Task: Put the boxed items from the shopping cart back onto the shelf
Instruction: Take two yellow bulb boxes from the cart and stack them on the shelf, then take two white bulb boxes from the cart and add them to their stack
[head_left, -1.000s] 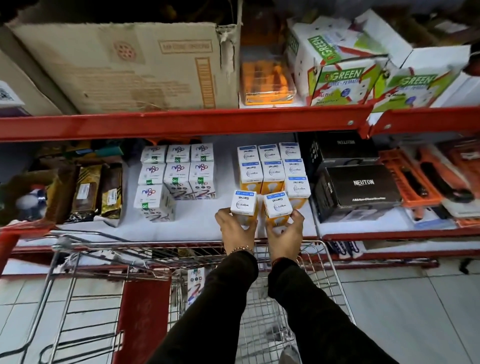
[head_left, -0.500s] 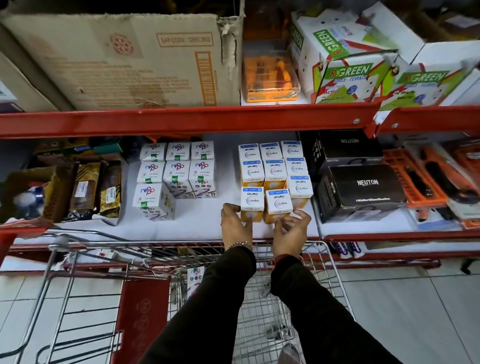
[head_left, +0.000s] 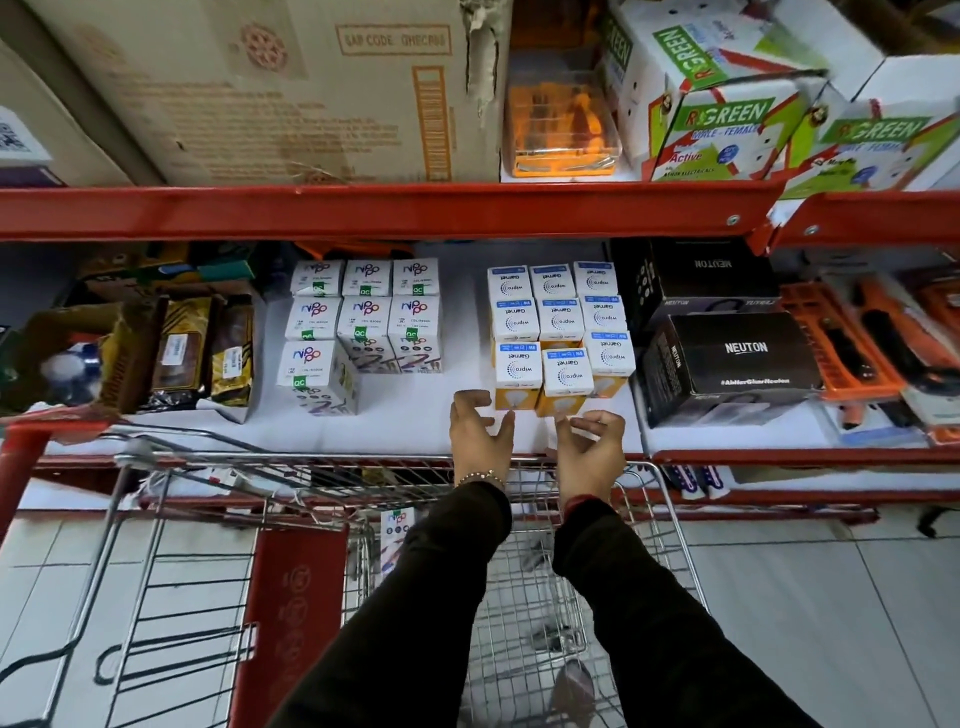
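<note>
Wipro boxes (head_left: 541, 373), white w/ blue tops, upright on shelf (head_left: 415, 426).

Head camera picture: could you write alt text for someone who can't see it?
Two open hands, left and right, hover just in front of two white-and-yellow bulb boxes at the front of a block of the same boxes on a white shelf. A wire cart stands below, holding at least one more box.
</note>
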